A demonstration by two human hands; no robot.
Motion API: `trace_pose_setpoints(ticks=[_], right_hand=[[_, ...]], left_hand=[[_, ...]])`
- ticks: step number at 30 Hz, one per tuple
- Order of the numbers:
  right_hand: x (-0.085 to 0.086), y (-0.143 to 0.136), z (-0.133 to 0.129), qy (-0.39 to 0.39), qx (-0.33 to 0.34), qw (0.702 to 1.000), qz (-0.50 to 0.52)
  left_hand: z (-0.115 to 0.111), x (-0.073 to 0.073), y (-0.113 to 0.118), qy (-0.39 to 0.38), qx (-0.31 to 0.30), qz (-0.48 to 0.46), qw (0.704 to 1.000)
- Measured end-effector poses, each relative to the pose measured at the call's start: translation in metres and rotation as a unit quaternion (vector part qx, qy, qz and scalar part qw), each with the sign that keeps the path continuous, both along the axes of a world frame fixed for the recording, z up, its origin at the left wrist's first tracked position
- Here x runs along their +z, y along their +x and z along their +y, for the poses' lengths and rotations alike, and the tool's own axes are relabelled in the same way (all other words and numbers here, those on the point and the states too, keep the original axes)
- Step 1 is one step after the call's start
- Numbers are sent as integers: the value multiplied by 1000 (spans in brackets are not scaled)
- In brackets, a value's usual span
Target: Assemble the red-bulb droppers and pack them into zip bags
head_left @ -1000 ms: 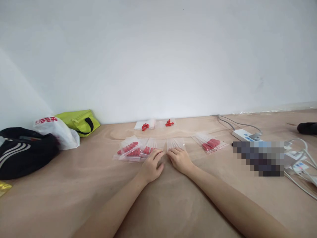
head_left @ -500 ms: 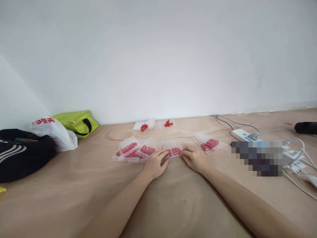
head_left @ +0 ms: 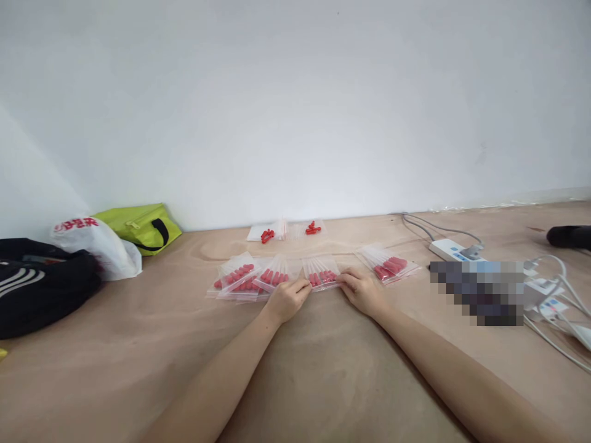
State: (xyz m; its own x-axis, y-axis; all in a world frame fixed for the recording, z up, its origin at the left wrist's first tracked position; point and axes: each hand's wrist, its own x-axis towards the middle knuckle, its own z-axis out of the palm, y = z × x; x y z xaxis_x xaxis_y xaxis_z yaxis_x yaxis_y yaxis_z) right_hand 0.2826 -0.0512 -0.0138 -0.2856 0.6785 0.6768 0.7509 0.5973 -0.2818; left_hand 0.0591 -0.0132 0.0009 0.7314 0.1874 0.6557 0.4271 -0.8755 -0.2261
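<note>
A clear zip bag [head_left: 320, 271] holding several white sticks with red ends lies flat in front of me. My left hand [head_left: 289, 298] is closed, thumb and fingers pinching the bag's near left corner. At the near right corner, my right hand [head_left: 362, 290] pinches the same bag's edge; its fingertips are partly hidden. Left of my left hand, similar filled bags [head_left: 240, 278] overlap in a pile. Another stack of filled bags [head_left: 391, 266] lies beyond my right hand.
Near the wall lie small red pieces [head_left: 267, 235] on a white stack of bags, and more red pieces [head_left: 313, 228]. A lime-green bag [head_left: 138, 224], a white plastic bag [head_left: 96, 249] and a black bag [head_left: 41, 289] stand left. A power strip [head_left: 447, 250] with cables lies right.
My left thumb has drawn in against the fingers, closing the gap seen before, at the bag's near edge. My right hand has barely moved.
</note>
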Motion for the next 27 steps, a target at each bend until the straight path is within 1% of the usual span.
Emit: trace_pose_setpoints(ticks=[4,8,13,17,20,24,27], right_hand=[[3,1,-2,20,-7,999,-26],[4,0,-3,33,-5,999,-25],[3,1,-3,62,1,997,-39],[6,0,-3,114,-26,989,-90],[8,-10,-2,157,-38,978,-133],[8,-31,4,201,-18,964,-172],[9,-41,8,216,-10,958,-187]], left_hand=[[-1,4,-3,40,-17,-2,999],[1,7,-4,62,-31,-8,998],[1,10,-2,59,-40,-17,997],[1,10,-1,46,-38,-27,998],[1,7,0,33,-28,-35,998],[0,5,3,14,-19,-32,999],[-1,5,3,3,-12,-28,1000]])
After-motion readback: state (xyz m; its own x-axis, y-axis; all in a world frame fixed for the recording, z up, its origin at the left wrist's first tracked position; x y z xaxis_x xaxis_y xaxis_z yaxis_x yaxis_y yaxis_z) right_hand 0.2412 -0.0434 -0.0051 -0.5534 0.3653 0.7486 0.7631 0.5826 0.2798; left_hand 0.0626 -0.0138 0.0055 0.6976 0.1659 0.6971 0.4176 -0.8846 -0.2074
